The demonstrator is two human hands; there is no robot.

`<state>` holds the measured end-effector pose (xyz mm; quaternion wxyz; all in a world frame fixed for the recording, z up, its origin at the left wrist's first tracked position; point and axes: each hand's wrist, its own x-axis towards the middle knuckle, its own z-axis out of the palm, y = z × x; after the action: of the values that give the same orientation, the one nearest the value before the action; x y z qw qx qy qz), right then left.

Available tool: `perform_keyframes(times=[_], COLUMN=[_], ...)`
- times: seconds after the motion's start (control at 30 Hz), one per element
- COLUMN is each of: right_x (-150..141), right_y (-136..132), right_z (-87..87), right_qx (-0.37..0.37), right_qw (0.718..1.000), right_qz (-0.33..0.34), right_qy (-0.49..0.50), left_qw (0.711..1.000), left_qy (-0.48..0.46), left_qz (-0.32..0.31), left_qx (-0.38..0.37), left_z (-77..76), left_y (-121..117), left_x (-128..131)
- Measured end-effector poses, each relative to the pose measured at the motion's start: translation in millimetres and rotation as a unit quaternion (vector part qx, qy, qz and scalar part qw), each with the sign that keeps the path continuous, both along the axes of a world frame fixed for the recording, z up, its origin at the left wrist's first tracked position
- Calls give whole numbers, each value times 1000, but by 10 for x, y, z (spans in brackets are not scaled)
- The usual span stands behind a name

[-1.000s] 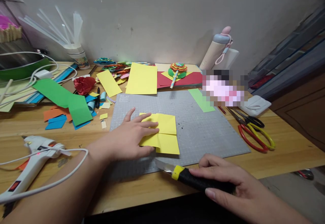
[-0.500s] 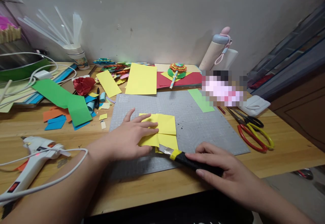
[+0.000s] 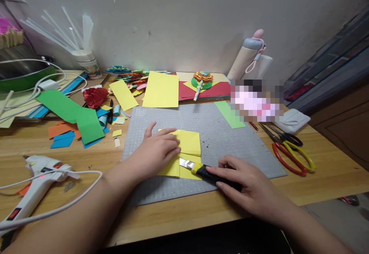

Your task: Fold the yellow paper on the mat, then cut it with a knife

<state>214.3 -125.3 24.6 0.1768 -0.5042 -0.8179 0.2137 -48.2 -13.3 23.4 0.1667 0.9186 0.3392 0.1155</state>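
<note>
A creased yellow paper [image 3: 188,140] lies on the grey cutting mat [image 3: 245,150], with lines crossing near its middle. My left hand [image 3: 158,150] rests on the left part of the paper, fingers stretched out and holding nothing; its palm hides some of the sheet. In my right hand [image 3: 245,185] is a utility knife [image 3: 204,170] with a black and yellow handle. Its blade points left and lies at the middle of the paper, by the edge of the lower left flap.
A glue gun [image 3: 43,185] with a white cord lies at the left. Scissors [image 3: 291,156] lie at the right. Green paper [image 3: 89,125], more yellow sheets [image 3: 161,89], a paper flower [image 3: 201,79] and a bottle [image 3: 245,56] stand or lie farther back.
The knife has moved from in front of the paper up to its middle, and the blade now lies over the sheet. My left fingers have drawn closer together; the lower left flap shows more.
</note>
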Motion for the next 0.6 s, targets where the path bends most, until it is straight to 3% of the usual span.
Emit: perform_keyframes(times=[0.17,0.6], right_x=[12,31], right_y=[-3,8], right_z=[19,-34], right_qx=[-45,-20], right_qw=[999,1000], right_qz=[-1,-1], right_qy=[30,19], left_qw=[998,1000], left_qy=[-30,-21], left_qz=[44,18], left_qx=[12,-7], left_z=[-126,-128], left_y=[57,70], left_x=[111,38])
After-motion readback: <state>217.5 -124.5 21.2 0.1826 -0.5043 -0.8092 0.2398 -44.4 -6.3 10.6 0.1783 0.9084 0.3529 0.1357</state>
